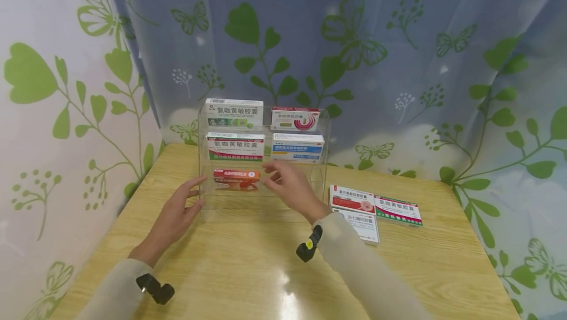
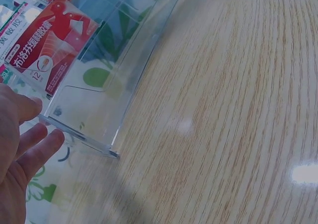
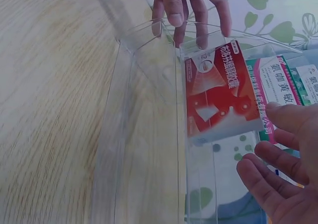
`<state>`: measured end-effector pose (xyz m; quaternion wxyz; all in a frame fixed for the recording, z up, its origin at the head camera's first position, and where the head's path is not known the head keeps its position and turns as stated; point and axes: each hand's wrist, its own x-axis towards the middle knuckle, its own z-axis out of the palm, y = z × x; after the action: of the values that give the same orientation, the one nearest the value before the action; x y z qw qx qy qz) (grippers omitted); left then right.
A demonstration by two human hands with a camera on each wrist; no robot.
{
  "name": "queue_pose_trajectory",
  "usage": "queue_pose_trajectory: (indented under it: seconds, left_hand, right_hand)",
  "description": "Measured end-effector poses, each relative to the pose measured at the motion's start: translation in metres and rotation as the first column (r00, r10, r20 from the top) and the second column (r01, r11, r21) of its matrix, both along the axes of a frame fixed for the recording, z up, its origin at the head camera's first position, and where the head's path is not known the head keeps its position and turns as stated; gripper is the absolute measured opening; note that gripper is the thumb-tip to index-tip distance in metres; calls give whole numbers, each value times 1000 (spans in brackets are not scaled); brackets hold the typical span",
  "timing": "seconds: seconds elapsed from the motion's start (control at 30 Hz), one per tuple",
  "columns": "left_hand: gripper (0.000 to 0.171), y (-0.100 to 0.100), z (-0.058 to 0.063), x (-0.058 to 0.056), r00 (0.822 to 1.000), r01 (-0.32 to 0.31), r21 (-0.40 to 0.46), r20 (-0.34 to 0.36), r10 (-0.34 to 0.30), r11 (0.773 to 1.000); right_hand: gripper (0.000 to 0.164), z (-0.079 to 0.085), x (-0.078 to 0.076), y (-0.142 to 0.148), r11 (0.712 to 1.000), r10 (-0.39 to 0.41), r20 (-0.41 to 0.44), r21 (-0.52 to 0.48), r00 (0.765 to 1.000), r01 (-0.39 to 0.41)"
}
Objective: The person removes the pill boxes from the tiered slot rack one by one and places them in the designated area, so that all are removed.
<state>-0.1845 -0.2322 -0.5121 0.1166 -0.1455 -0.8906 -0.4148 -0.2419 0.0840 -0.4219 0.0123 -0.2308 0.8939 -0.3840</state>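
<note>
A clear tiered display rack (image 1: 239, 203) stands on the table with medicine boxes in three rows. On its lowest tier, at the left, sits a red-orange medicine box (image 1: 236, 180). My left hand (image 1: 178, 211) is at the rack's left side, its fingertips right at the clear side panel, thumb towards the front. Close to the right end of the red-orange box is my right hand (image 1: 290, 187), fingers spread and loosely bent with nothing between them. In the right wrist view, a gap shows between those fingers (image 3: 271, 184) and the red-orange box (image 3: 221, 92).
Higher tiers hold a green-and-white box (image 1: 235, 114), a red-and-white box (image 1: 295, 119), a magenta-and-green box (image 1: 236, 147) and a blue-and-white box (image 1: 298, 148). Right of the rack, three boxes lie flat: red-and-white (image 1: 352, 199), magenta-and-green (image 1: 398, 210) and white (image 1: 365, 226). A patterned curtain (image 1: 283, 29) hangs behind.
</note>
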Motion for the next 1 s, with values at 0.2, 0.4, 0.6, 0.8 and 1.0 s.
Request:
queue_pose_trajectory:
  seconds: [0.2, 0.4, 0.6, 0.8, 1.0]
  left_hand:
    - [61, 0, 0, 1, 1000, 0, 2, -6, 0, 1000]
    - [60, 1, 3, 2, 1000, -1, 3, -13, 1, 1000]
    - [59, 2, 7, 4, 1000, 4, 15, 1, -4, 1000]
    - [60, 1, 5, 4, 1000, 4, 4, 3, -4, 1000]
    - [61, 0, 1, 2, 1000, 11, -10, -4, -11, 1000]
  right_hand:
    - [37, -6, -2, -11, 1000, 13, 25, -15, 1000, -13]
    - [33, -12, -5, -13, 999, 30, 45, -45, 999, -28]
    - [29, -11, -4, -8, 994, -34, 32, -101, 999, 37]
    - [33, -2, -3, 13, 979, -69, -1, -194, 998, 67]
    - [35, 13, 3, 45, 978, -81, -29, -197, 996, 74]
